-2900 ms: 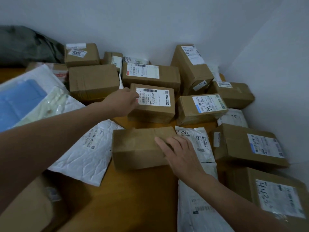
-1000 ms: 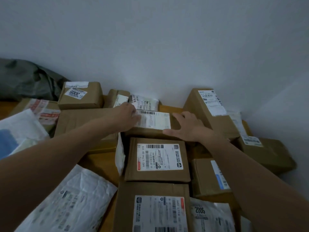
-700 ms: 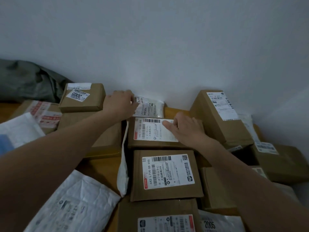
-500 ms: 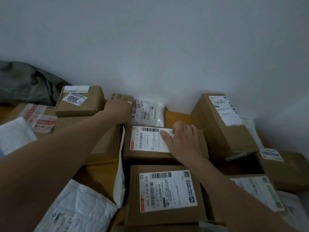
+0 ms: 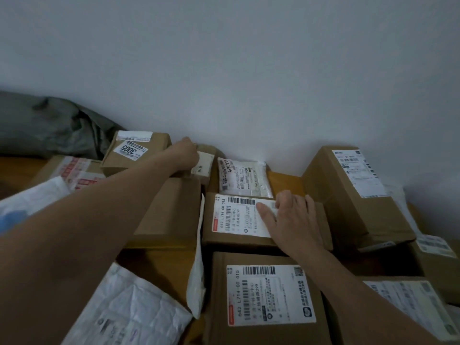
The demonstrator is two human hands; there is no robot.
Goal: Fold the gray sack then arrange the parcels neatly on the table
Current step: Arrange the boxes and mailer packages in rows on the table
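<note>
I'm pressing right hand, fingers flat, on labelled box; left hand touching small box by wall, can't tell its grip. Gray sack lying bunched far-left.

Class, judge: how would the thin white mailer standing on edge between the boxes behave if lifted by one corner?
The thin white mailer would probably flop, since its edge visibly bends. It looks flat, so likely light. Unsupported, it would likely topple.
</note>
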